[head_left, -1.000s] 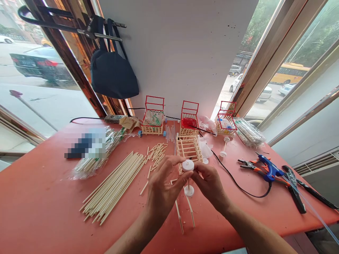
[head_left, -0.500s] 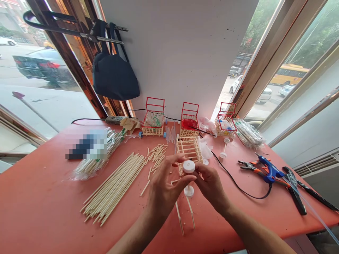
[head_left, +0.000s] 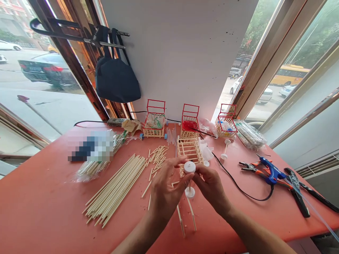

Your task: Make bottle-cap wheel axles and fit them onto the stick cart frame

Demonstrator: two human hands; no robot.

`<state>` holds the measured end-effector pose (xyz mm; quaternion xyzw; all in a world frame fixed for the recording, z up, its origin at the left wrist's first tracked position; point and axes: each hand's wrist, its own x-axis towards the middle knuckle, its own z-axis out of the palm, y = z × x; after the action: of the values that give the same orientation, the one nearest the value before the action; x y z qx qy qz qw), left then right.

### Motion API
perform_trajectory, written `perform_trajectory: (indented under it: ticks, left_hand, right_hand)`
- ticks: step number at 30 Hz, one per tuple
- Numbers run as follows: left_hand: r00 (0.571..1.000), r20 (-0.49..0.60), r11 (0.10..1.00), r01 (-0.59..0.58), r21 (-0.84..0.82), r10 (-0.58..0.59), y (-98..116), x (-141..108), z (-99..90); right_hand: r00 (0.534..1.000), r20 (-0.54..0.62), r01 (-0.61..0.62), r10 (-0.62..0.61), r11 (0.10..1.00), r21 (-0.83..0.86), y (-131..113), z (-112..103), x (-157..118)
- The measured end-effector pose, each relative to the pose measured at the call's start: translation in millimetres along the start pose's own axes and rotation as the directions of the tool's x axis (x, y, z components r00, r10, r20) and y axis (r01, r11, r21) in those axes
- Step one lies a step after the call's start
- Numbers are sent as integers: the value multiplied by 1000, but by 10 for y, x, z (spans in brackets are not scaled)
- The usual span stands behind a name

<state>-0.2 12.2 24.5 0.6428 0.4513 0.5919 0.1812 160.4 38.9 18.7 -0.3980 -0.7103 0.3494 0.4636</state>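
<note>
A white round cap [head_left: 189, 167] sits on the upper end of a short wooden stick, with a second white cap [head_left: 190, 192] at its lower end. My left hand [head_left: 168, 181] grips the upper cap from the left, between thumb and fingers. From the right, my right hand [head_left: 210, 183] pinches at the same cap and the stick just under it. Behind the hands lies a frame of wooden sticks [head_left: 189, 150], partly hidden by them. Two thin stick pieces [head_left: 192, 213] lie on the table below the lower cap.
Long wooden sticks [head_left: 116, 190] and short cut pieces [head_left: 158, 157] lie left on the red table [head_left: 47, 197]. Three small red-rimmed stick baskets [head_left: 154, 127] stand at the back. A blue glue gun [head_left: 271, 171], pliers [head_left: 250, 167] and a black cable lie right.
Both hands still hold the capped stick in nearly the same place. The left hand's fingers have shifted slightly around the upper cap. The camera view has moved a little.
</note>
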Motion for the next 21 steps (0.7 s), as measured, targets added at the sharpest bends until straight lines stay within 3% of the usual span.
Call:
perform_trajectory:
  ticks: [12, 17, 21]
  left_hand:
    - [998, -34, 998, -55, 23, 56, -7, 12, -12]
    - [998, -53, 1000, -14, 13, 14, -39, -25, 4]
    - [999, -6, 998, 32, -54, -32, -48, -40, 9]
  right_hand:
    - [1000, 4, 13, -13, 1000, -16, 10, -2, 3]
    - [1000, 19, 10, -9, 1000, -13, 0, 1, -3]
    - [1000, 7, 0, 0, 1000, 5, -10, 9, -8]
